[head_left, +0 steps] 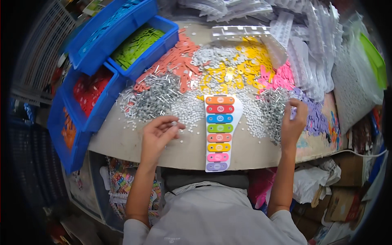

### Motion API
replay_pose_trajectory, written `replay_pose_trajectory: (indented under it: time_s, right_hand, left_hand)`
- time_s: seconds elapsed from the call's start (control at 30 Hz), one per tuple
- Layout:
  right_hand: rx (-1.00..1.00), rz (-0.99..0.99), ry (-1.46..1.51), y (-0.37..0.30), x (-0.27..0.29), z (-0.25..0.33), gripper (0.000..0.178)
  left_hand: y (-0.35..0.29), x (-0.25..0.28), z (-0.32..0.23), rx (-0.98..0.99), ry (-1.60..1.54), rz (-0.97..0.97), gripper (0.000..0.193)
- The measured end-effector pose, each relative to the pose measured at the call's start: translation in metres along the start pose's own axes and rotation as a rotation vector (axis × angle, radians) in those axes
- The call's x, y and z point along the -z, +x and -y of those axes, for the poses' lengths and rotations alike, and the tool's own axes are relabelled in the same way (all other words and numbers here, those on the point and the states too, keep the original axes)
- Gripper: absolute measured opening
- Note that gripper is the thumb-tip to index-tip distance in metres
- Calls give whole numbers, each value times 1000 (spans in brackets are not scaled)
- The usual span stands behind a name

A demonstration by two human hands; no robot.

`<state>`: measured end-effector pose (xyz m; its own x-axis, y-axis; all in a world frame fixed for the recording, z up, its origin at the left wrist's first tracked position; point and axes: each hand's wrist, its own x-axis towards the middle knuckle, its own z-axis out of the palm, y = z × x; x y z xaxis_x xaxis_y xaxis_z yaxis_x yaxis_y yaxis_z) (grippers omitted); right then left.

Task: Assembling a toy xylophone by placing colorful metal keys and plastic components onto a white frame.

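Observation:
A white toy xylophone [234,107] with a column of coloured bars lies at the table's front edge, between my hands. Small pins or screws show at the ends of its bars. My left hand [157,134] is left of it, beside a pile of small white discs [188,111]; thumb and fingertips pinch what looks like one small white disc [174,123]. On the other side, my right hand [295,120] is over the right edge of a heap of metal pins [272,108]. Its fingers are curled together, and whatever they hold is too small to make out.
Blue bins [141,67] with green, red, orange and blue bars stand at the left. Loose salmon bars [185,49], yellow bars [255,57], pink bars [284,75] and purple bars [314,116] lie in piles. White xylophone bases [312,53] are stacked behind, near a clear bag [351,77].

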<state>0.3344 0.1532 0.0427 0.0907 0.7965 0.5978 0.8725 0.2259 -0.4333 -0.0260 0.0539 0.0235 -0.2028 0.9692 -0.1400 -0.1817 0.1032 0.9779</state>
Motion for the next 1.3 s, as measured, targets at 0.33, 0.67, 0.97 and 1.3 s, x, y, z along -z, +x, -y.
replay_pose_trajectory:
  time_s: [0.33,0.67,0.97,1.3]
  right_hand:
    - [339,343,289,0,-68,66,15]
    - [456,416,215,-2,-72,67,16]
    - [31,717,258,12,-77,55,27]
    - [-463,1325,490,43,-85,43,38]
  left_hand:
    - [75,-40,9,187,-66,242,21]
    - [103,-53,29,207,-42,339,19]
    - [118,-52,26,216,356,380,36]
    - [132,-61,38,405,120,554,29]
